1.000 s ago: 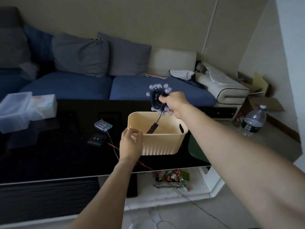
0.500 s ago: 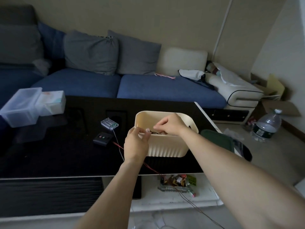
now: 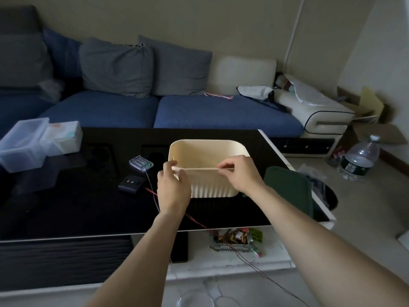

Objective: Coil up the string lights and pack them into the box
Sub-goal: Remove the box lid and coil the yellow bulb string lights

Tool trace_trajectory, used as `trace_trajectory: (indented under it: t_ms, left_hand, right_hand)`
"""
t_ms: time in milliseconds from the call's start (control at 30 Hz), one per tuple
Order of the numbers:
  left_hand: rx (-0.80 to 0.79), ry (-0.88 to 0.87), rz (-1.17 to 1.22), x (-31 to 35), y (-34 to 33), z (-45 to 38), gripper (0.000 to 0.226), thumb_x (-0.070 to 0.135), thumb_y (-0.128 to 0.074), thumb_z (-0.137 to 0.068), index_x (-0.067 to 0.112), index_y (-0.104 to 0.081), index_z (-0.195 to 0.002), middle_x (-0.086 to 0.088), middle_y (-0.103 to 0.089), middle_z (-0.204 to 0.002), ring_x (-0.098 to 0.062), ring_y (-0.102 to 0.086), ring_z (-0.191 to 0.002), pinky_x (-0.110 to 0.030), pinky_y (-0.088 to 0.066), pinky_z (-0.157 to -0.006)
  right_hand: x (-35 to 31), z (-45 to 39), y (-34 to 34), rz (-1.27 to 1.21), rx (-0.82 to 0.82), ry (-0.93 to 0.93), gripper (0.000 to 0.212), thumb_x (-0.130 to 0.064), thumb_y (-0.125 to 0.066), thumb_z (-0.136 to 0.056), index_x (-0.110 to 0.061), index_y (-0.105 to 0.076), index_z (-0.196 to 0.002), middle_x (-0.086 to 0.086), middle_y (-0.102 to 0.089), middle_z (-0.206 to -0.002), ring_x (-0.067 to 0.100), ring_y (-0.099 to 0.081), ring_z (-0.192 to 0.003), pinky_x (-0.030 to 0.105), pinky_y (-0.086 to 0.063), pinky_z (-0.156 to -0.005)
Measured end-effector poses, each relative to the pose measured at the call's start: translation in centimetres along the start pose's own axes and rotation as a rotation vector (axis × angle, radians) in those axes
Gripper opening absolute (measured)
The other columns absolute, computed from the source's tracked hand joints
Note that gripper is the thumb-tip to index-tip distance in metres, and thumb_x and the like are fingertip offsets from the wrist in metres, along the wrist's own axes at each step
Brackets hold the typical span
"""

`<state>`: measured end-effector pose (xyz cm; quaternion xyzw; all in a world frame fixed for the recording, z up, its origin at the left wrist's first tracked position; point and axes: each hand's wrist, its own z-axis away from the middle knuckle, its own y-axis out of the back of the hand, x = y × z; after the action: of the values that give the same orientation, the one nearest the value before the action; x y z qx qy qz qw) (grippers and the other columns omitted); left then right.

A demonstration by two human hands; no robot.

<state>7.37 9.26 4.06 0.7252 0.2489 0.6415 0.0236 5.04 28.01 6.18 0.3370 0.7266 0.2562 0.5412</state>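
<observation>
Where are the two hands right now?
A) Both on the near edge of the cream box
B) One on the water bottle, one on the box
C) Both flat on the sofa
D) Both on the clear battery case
A: the left hand and the right hand both pinch the near rim of the cream box on the black table, far from the bottle, battery case and sofa.

Both hands grip the near rim of the cream plastic box (image 3: pixel 208 151) on the black table (image 3: pixel 66 207). The left hand (image 3: pixel 173 187) pinches its left corner. The right hand (image 3: pixel 240 176) pinches further right.
</observation>
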Motion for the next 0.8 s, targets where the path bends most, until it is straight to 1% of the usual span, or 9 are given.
trace_trajectory:
  t_ms: [100,233,333,400,467,567,633,700,800]
  left_hand:
    - [0.034,0.039,-0.023,-1.0,0.6,-0.9,0.023,0.009,-0.047,-0.089,0.021,-0.048,-0.109,-0.002,-0.058,-0.114,-0.021,-0.057,-0.094,-0.041,-0.05,-0.081]
    - [-0.091,0.087,-0.23,-3.4,1.5,-2.0,0.011,0.013,-0.049,-0.089,0.016,-0.059,-0.093,-0.005,-0.066,-0.093,-0.026,-0.064,-0.083,-0.038,-0.055,-0.07]
    - [-0.153,0.076,-0.339,-5.1,1.9,-2.3,0.01,0.012,-0.053,-0.086,0.017,-0.061,-0.089,-0.005,-0.065,-0.092,-0.028,-0.064,-0.087,-0.043,-0.057,-0.077]
    - [-0.17,0.059,-0.412,-5.7,2.3,-2.5,0.009,0.014,-0.053,-0.085,0.019,-0.06,-0.087,-0.008,-0.064,-0.095,-0.03,-0.062,-0.091,-0.047,-0.055,-0.081]
    - [-0.167,0.06,-0.467,-6.2,2.9,-2.5,0.01,0.012,-0.053,-0.087,0.012,-0.063,-0.084,-0.014,-0.065,-0.09,-0.033,-0.063,-0.086,-0.047,-0.057,-0.076]
    - [-0.162,0.09,-0.497,-6.7,3.2,-2.4,0.016,0.013,-0.05,-0.089,0.007,-0.063,-0.083,-0.012,-0.066,-0.08,-0.032,-0.065,-0.073,-0.044,-0.059,-0.069]
    - [-0.194,0.109,-0.525,-7.0,3.4,-2.0,0.014,0.015,-0.049,-0.089,0.01,-0.061,-0.087,-0.009,-0.065,-0.083,-0.029,-0.064,-0.075,-0.04,-0.058,-0.069]
    - [-0.254,0.096,-0.52,-7.4,3.6,-1.7,0.012,0.014,-0.049,-0.088,0.014,-0.06,-0.093,-0.004,-0.064,-0.087,-0.025,-0.064,-0.08,-0.037,-0.056,-0.069]
    - [-0.346,0.006,-0.591,-8.1,3.8,-1.4,0.012,0.015,-0.053,-0.088,0.012,-0.064,-0.092,-0.005,-0.065,-0.091,-0.023,-0.063,-0.084,-0.032,-0.049,-0.067]
  right_hand:
    - [0.3,-2.1,-1.5,-0.007,0.056,-0.013,0.016,-0.015,-0.074,-0.09,-0.013,-0.079,-0.105,0.001,-0.077,-0.104,0.01,-0.069,-0.095,0.025,-0.054,-0.092]
    - [0.3,-5.5,-3.3,0.057,0.154,0.006,0.016,-0.014,-0.072,-0.092,-0.01,-0.078,-0.107,0.006,-0.076,-0.107,0.019,-0.069,-0.103,0.026,-0.052,-0.094]
    - [0.0,-7.3,-4.7,0.181,0.173,0.007,0.02,-0.015,-0.067,-0.094,-0.012,-0.077,-0.111,0.009,-0.07,-0.115,0.028,-0.057,-0.114,0.041,-0.05,-0.096]
    - [-0.5,-6.7,-5.5,0.344,0.194,0.085,0.03,-0.022,-0.066,-0.093,-0.014,-0.07,-0.122,0.011,-0.057,-0.128,0.031,-0.049,-0.119,0.045,-0.046,-0.098]
    - [-1.3,-4.7,-6.2,0.32,0.191,0.241,0.03,-0.023,-0.064,-0.093,-0.012,-0.065,-0.121,0.011,-0.054,-0.124,0.028,-0.051,-0.113,0.041,-0.047,-0.092]
    - [-2.1,-0.5,-6.4,0.128,-0.157,0.215,0.016,-0.025,-0.065,-0.094,-0.012,-0.067,-0.104,0.001,-0.065,-0.103,0.019,-0.062,-0.095,0.034,-0.052,-0.081]
    - [-2.0,1.9,-6.6,0.133,-0.412,0.112,0.032,-0.038,-0.073,-0.089,-0.016,-0.068,-0.111,-0.002,-0.065,-0.103,0.015,-0.062,-0.091,0.033,-0.054,-0.08]
    - [-1.5,3.6,-7.0,0.24,-0.535,0.102,0.043,-0.045,-0.078,-0.082,-0.018,-0.066,-0.113,-0.003,-0.06,-0.104,0.014,-0.06,-0.092,0.032,-0.053,-0.079]
    - [-0.4,5.6,-7.8,0.306,-0.582,0.085,0.023,-0.04,-0.076,-0.086,-0.023,-0.061,-0.091,-0.007,-0.055,-0.096,0.012,-0.057,-0.088,0.026,-0.046,-0.073]
